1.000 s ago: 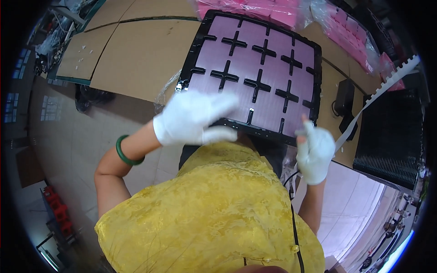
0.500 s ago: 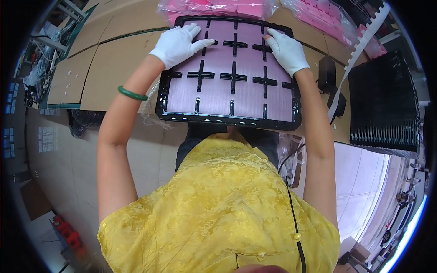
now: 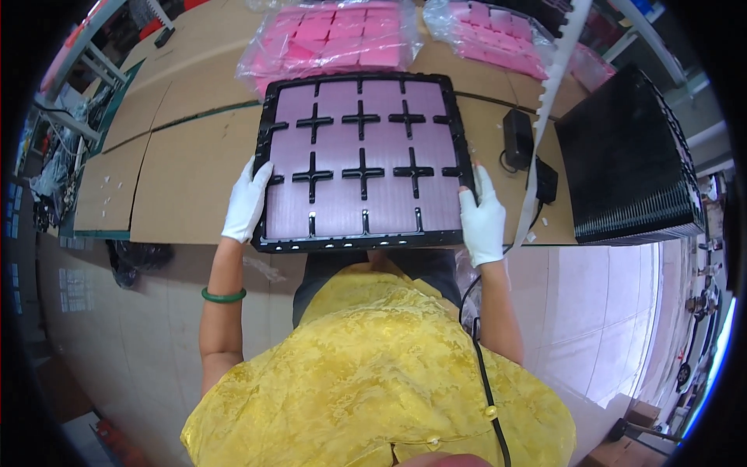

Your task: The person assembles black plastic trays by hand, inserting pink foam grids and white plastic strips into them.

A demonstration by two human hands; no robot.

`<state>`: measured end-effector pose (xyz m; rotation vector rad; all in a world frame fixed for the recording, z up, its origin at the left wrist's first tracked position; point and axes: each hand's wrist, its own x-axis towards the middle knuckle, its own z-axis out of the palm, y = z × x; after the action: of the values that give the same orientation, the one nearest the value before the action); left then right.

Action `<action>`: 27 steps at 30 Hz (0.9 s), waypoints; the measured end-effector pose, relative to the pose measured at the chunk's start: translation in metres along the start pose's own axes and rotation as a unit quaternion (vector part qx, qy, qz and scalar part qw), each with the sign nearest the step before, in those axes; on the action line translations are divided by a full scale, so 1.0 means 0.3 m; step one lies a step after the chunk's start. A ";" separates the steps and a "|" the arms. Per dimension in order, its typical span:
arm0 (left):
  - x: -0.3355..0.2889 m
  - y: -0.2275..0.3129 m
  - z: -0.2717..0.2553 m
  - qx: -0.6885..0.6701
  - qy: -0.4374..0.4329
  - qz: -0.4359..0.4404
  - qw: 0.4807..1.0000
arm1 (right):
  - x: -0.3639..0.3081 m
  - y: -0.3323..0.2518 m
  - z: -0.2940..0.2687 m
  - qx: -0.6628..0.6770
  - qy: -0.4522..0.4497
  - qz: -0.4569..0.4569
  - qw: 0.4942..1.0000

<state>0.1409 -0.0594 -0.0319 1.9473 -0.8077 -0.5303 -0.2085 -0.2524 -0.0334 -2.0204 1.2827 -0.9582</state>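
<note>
A black plastic tray [image 3: 360,120] with cross-shaped dividers lies in front of me, its compartments showing a pinkish-purple sheet or lining [image 3: 338,147]. My left hand [image 3: 247,200], in a white glove, is closed on the tray's left side, thumb on the rim. On the opposite side my right hand [image 3: 483,220], also gloved in white, grips the rim near the lower right corner, with its thumb on top and fingers along the outer edge. The fingers beneath the tray are hidden.
Pink foam blocks in clear plastic [image 3: 334,37] lie behind the tray, with another wrapped pink pack [image 3: 494,39] to their right. A tall stack of black trays [image 3: 630,159] stands at right. Between are a black power adapter [image 3: 517,138] and a white notched strip [image 3: 551,86]. Cardboard [image 3: 187,183] covers the table.
Both hands have slid from the tray's far part down to its left and right sides. The tray now sits lower and further left in view, as the view itself has shifted.
</note>
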 end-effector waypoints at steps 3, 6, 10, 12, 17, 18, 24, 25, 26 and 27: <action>0.004 -0.060 -0.007 0.009 0.019 0.021 1.000 | -0.009 -0.006 -0.003 0.011 -0.015 0.027 0.999; -0.020 -0.027 -0.003 0.028 0.079 0.048 0.995 | -0.010 0.062 0.027 0.003 -0.010 -0.032 0.999; -0.081 0.177 -0.068 -0.087 0.063 0.046 0.993 | -0.026 0.111 0.019 0.046 0.015 -0.039 0.998; -0.117 0.211 -0.092 -0.077 0.092 0.079 0.990 | -0.032 0.098 -0.002 0.125 0.009 -0.018 0.992; -0.107 -0.065 -0.475 0.013 0.196 0.338 0.920 | -0.113 -0.022 -0.097 0.219 -0.045 -0.125 0.967; -0.050 -0.074 -0.434 -0.011 0.178 0.347 0.921 | -0.154 -0.064 -0.122 0.256 -0.057 -0.140 0.955; -0.138 0.393 -0.144 -0.004 0.055 0.552 0.832 | -0.274 -0.191 -0.371 0.602 0.159 -0.071 0.779; -0.177 0.503 -0.084 -0.003 0.041 0.581 0.813 | -0.283 -0.178 -0.406 0.596 0.167 -0.074 0.782; -0.215 0.646 0.001 0.000 0.023 0.611 0.792 | -0.287 -0.139 -0.441 0.572 0.234 -0.082 0.782; -0.182 1.084 0.242 0.001 0.012 0.633 0.774 | -0.287 -0.132 -0.455 0.543 0.291 -0.088 0.783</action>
<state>-0.0481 -0.1771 0.2219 0.9884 -1.8158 0.3309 -0.3225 -0.1684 0.0539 -0.9282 0.4796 -1.9299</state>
